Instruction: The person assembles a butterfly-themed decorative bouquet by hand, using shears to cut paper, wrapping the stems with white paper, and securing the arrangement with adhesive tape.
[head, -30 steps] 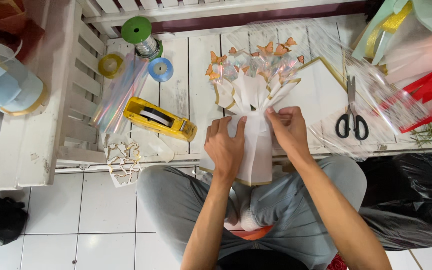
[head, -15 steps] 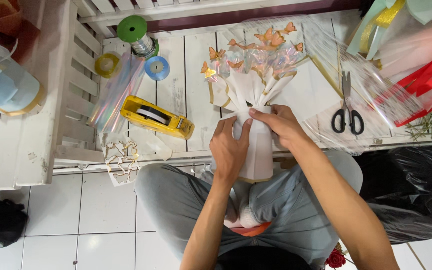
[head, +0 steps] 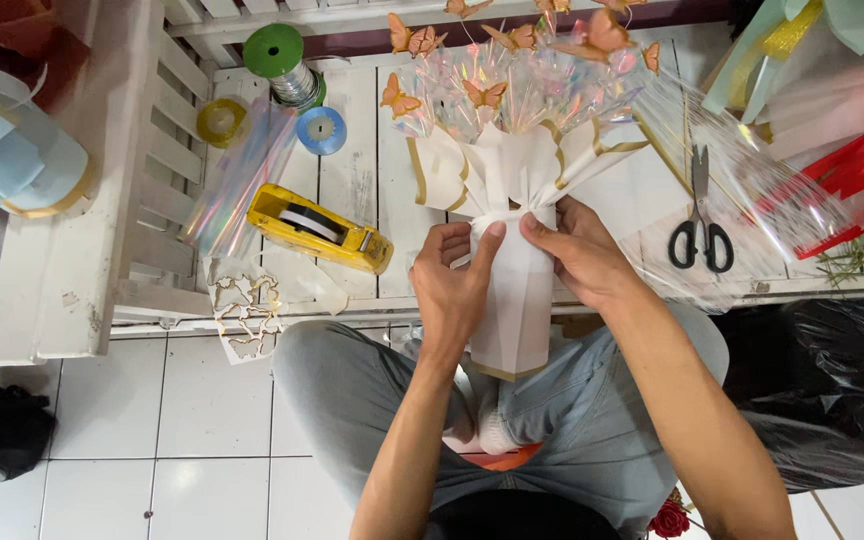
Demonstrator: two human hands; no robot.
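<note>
A bouquet (head: 514, 160) wrapped in white paper with gold edging stands upright over my lap, with iridescent film and orange butterflies fanning out at its top. Both hands clasp its narrow neck. My left hand (head: 455, 285) grips the left side of the paper stem, index finger pointing up to the pinch. On the right side, my right hand (head: 577, 250) wraps around the neck, thumb meeting the left fingertips. The lower white stem (head: 512, 330) hangs between my wrists.
A yellow tape dispenser (head: 319, 228) lies left of the bouquet on the white slatted bench (head: 352, 180). Ribbon spools (head: 282, 60), a blue tape roll (head: 321, 130) and iridescent film (head: 237, 175) sit further left. Black scissors (head: 700, 215) lie right, near red ribbon (head: 852, 170). Cut-out butterfly scraps (head: 247, 310) hang at the edge.
The view has closed in on the bouquet, and it now stands higher toward the bench's back. Both hands stay clasped on its neck, fingers shifting closer together at the pinch.
</note>
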